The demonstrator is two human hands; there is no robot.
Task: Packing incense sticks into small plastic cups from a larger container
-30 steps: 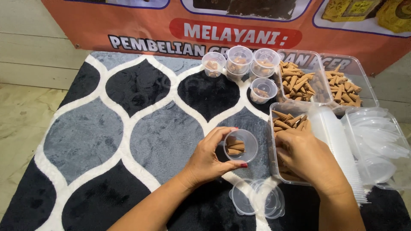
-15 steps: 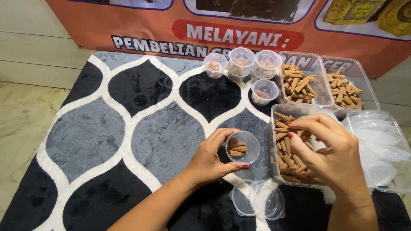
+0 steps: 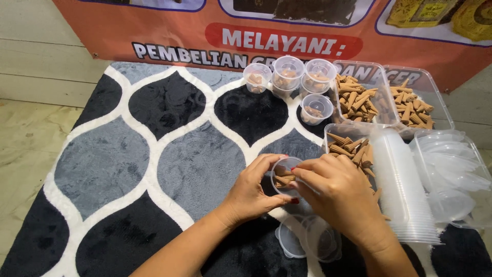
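small clear cup (image 3: 285,177): sitting on rug (image 3: 169,154), holding brown cones
left hand (image 3: 251,192): gripping cup
right hand (image 3: 338,197): fingertips pinching over cup mouth

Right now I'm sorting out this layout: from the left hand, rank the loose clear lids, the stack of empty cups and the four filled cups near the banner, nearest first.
Measured from the left hand in the head view:
1. Loose clear lids, just below and to its right on the rug.
2. Stack of empty cups, lying on its side farther right, past the right hand.
3. Four filled cups, at the rug's far edge by the banner.
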